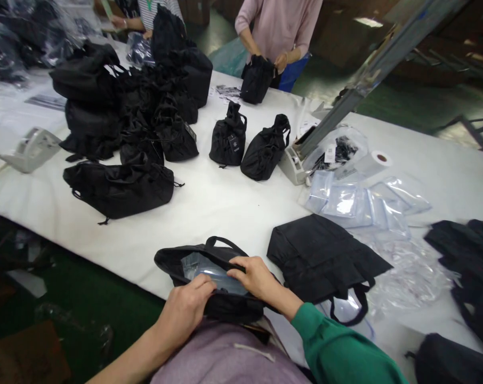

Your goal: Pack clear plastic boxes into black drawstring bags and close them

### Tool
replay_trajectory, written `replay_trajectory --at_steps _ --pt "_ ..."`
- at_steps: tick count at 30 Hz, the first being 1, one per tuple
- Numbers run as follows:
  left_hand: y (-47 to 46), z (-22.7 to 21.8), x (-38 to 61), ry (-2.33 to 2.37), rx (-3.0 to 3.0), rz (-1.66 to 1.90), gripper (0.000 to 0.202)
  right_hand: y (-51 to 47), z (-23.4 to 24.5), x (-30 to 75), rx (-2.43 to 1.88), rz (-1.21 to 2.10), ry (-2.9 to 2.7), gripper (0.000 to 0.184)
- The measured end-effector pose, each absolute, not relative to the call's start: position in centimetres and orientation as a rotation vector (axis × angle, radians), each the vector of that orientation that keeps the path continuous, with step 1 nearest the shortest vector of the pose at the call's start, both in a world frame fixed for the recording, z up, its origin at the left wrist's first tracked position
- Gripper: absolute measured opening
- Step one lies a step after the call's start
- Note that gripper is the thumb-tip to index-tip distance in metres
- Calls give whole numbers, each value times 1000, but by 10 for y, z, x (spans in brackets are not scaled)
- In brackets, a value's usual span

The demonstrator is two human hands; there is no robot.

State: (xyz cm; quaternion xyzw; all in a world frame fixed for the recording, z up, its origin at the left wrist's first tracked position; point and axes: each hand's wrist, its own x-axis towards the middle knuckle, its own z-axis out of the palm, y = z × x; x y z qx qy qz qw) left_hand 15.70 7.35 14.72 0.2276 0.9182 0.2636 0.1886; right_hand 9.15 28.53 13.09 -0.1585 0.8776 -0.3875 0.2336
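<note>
Fingers [209, 282] of the left hand [185, 309] and right hand [253, 277] both pinch the clear packet [209, 269] inside the open black bag [209, 277] at 6 o'clock on the tabletop [209, 202]; packet runs 9-to-3, pretty much dead centre between both hands.

Black bag [209, 261], white table [209, 208], green sleeve [337, 346], clear pouch [213, 274]

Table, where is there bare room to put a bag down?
The biggest bare patch of the table lies between the long bag, the two small bags and the open bag under both hands. Another lies at the far right, beyond the tape roll. It is crowded at the bag pile and the plastic sleeves.
</note>
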Motion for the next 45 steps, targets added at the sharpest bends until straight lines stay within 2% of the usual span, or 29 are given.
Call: replay_trajectory --at_steps 2,6,13,22,25,27,30,32,33,36,38,42,45 --pt "72 148 158 2609 748 777 36 291 138 107 -299 -1212 2332 16" --pt "71 151 164 2595 844 599 23 296 148 130 -280 -1333 2164 19" --pt "77 139 167 2713 807 662 33 296 150 145 -317 -1369 2110 21" --pt "93 136 147 2686 623 665 28 287 153 145 -441 -1244 2271 29" --pt "86 152 126 2581 646 935 18 301 154 131 -331 -1370 2281 31" --pt "61 164 114 2620 526 1205 23 332 150 123 -19 -1567 2350 40" --pt "1 159 105 2824 -361 1526 41 393 134 141 639 -1744 2441 66" --pt "-34 132 104 2602 -904 1709 53 423 120 176 1020 -1692 2305 77" --pt "-45 114 105 2375 -1060 1651 60 428 113 198 1186 -1658 2153 80" --pt "-43 66 110 1950 -1077 1583 64 409 96 251 1472 -1774 1529 79" --pt "-23 49 110 1878 -998 1794 48 381 90 262 1481 -1973 1292 71" --pt "10 51 91 1777 -877 2240 23 348 90 232 1376 -2283 1468 51" --pt "15 69 78 1945 -715 2234 24 353 93 210 1281 -2385 1493 47"
